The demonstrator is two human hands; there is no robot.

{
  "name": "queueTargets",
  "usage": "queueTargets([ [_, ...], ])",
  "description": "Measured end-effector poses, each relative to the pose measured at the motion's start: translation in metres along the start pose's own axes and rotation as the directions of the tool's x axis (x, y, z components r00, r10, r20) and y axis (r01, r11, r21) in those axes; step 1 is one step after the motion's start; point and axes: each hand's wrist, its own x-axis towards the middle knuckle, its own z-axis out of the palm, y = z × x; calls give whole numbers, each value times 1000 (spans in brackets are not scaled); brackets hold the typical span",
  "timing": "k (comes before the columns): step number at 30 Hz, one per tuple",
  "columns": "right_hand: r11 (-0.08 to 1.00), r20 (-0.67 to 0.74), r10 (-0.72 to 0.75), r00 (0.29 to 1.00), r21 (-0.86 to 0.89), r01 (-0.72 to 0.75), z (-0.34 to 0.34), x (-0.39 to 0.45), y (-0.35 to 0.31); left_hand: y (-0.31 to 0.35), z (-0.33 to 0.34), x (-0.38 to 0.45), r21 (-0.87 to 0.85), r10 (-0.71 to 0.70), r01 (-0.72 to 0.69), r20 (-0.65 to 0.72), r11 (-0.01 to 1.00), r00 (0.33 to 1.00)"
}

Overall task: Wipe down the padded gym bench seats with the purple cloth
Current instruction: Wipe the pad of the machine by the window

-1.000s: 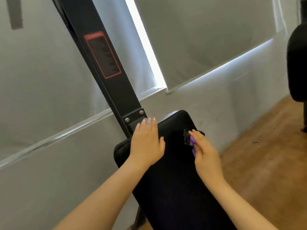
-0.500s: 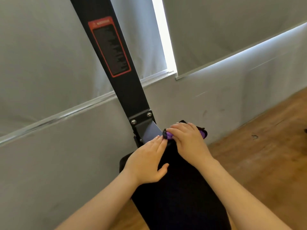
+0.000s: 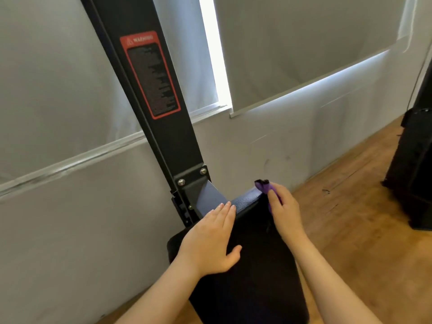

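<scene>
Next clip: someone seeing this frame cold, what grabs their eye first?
Probably the purple cloth, bunched in the right hand at the far right corner of the black padded seat. The left hand lies flat on the pad's left side, fingers straight. Behind them a black steel upright with a red-bordered warning label slants up, and a bright strip of window light shows between the grey blinds.

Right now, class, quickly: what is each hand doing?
Left hand: open, fingers straight, flat on the black padded bench seat.
Right hand: closed, gripping the bunched purple cloth at the seat's far edge.
</scene>
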Motion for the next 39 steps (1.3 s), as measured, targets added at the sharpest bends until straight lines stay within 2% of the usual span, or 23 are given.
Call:
queueTargets([
  [3, 968, 23, 161, 987, 192, -163, -6, 4, -6, 1, -2, 1, 6, 11, -11, -3, 1000, 1000],
  [7, 993, 55, 87, 995, 72, -91, -5, -7, 1, 0, -1, 2, -3, 15, -15, -4, 1000, 1000],
  [12, 973, -13, 103, 995, 208, -98, -3, -10, 5, 1, -4, 1, -39, 0, 1, 7, 999, 1000],
  [16, 937, -37, 174, 984, 314, -154, -5, -13, 23, 3, -4, 3, -34, -50, 51, 28, 998, 998],
  [19, 887, 14, 252, 968, 397, -236, -13, -20, 34, 7, -8, 4, -5, -104, 104, 61, 995, 993],
  [24, 837, 97, 362, 927, 404, -369, -23, -16, 42, 20, -17, 12, -26, -206, 206, 32, 978, 978],
  [26, 861, 111, 321, 940, 378, -339, -28, 2, 29, 30, -22, 29, -25, -190, 190, 21, 981, 982],
  [28, 889, 190, 240, 952, 352, -294, -29, 18, 15, 40, -22, 49, -10, -124, 124, 14, 992, 992],
  [31, 972, 274, 65, 960, 201, -123, -27, 21, 14, 43, -13, 71, 10, -88, 87, 48, 996, 995],
  [32, 977, 273, 19, 962, 199, -75, -27, 15, 20, 42, -9, 74, 32, -93, 91, 50, 995, 994],
  [34, 966, 264, 18, 964, 246, -86, -29, 2, 38, 41, -4, 75, 60, -90, 88, 38, 994, 995],
  [37, 944, 241, 149, 959, 255, -210, -33, -21, 69, 41, -3, 73, 75, -104, 97, 88, 992, 991],
  [39, 944, 242, 187, 952, 224, -242, -37, -35, 84, 41, -3, 73, 82, -129, 122, 92, 989, 987],
])
